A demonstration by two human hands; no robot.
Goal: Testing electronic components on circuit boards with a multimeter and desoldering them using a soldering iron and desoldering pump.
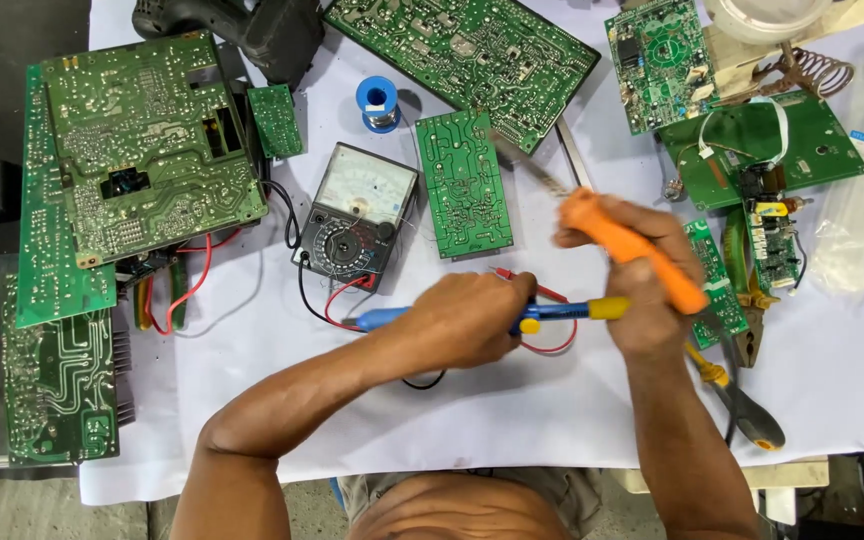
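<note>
My right hand (667, 290) grips an orange-handled soldering iron (632, 245); its metal tip is blurred and points up-left toward a small green circuit board (464, 185) lying copper side up. My left hand (472, 315) is closed around a blue and yellow pen-shaped tool (567, 310) held level over the white sheet, just below that board. An analog multimeter (357, 215) sits left of the board, with red and black leads (552, 345) trailing under my left hand.
Large green circuit boards lie at left (142, 145), top middle (462, 50) and top right (762, 150). A blue solder spool (380, 100) stands above the meter. Pliers (747, 410) lie by my right forearm. A clear plastic bag (857, 215) is at right.
</note>
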